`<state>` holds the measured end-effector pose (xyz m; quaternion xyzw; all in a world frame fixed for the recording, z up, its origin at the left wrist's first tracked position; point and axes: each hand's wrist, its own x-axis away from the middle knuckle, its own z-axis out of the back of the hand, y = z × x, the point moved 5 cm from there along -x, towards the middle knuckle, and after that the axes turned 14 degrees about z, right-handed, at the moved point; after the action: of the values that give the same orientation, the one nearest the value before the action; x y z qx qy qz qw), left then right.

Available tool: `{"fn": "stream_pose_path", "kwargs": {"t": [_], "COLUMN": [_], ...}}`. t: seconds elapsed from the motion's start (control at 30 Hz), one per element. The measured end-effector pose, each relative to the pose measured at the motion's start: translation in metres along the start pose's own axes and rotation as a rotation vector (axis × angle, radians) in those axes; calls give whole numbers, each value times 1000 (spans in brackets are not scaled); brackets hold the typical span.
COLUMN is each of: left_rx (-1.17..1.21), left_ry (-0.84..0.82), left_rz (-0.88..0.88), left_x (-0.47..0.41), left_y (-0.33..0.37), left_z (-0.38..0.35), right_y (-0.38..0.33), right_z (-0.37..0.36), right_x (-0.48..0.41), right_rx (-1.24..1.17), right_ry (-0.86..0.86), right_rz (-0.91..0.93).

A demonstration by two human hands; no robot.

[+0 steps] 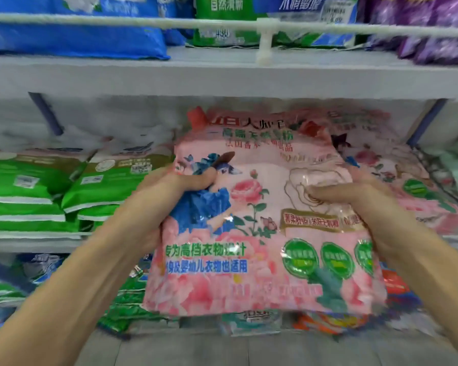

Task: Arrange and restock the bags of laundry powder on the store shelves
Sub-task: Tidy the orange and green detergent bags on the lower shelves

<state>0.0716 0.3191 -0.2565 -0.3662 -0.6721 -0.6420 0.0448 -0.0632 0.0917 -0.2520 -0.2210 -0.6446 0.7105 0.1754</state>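
Just in front of the white store shelving (222, 75), the left hand (169, 188) and right hand (354, 199) are each gripping, with curled fingers, a side edge of the pink rose-print laundry powder bag (249, 233), which is probably handling as heavy, soft and slippery.

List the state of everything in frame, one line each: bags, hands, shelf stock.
pink bag: off the shelf, held up front-on, creased at the grips
left hand: grips the pink bag's left edge
right hand: grips its right edge
green bags: stacked flat on the middle shelf
shelved pink bags: lying behind the held one
blue bag: lying on the upper shelf
purple bags: upper shelf, right
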Motion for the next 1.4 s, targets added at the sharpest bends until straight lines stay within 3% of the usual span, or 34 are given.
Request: {"fn": "stream_pose_path", "kwargs": {"t": [0.13,0.27,0.43,0.53,0.63,0.73,0.87,0.97,1.07,1.2,1.33,1.4], "left_rx": [-15,-149,-605,-917,-1068,-1126,-922,-870,-951,-1217,-1316,-1361], "left_ry": [34,90,327,322,282,291,272,257,264,423,423,429], "left_rz": [-22,-145,-168,-195,-244,-386,-385,-382,-452,-572,-375,-372], "left_x": [-66,-120,-120,-75,-37,-25,-30,-35,-39,-24,-15,-9], "left_y": [25,55,56,47,24,15,21,21,8,8,6,5], "left_z": [1,4,6,-15,-24,-24,-30,-27,-22,-35,-44,-43], "right_y": [20,25,25,12,15,25,21,16,26,26,17,10], "right_z": [2,-6,-17,-16,-14,-18,-20,-26,-28,-19,-28,-34], "right_x": [-67,-127,-156,-135,-101,-79,-86,-76,-46,-28,-19,-16], "right_rx": [113,335,809,934,875,651,637,769,750,942,1009,1034], "right_ry": [107,69,21,-37,-109,36,196,124,-36,-201,-177,-183], "right_rz": [-12,89,147,111,1,112,223,481,582,461,339,282]}}
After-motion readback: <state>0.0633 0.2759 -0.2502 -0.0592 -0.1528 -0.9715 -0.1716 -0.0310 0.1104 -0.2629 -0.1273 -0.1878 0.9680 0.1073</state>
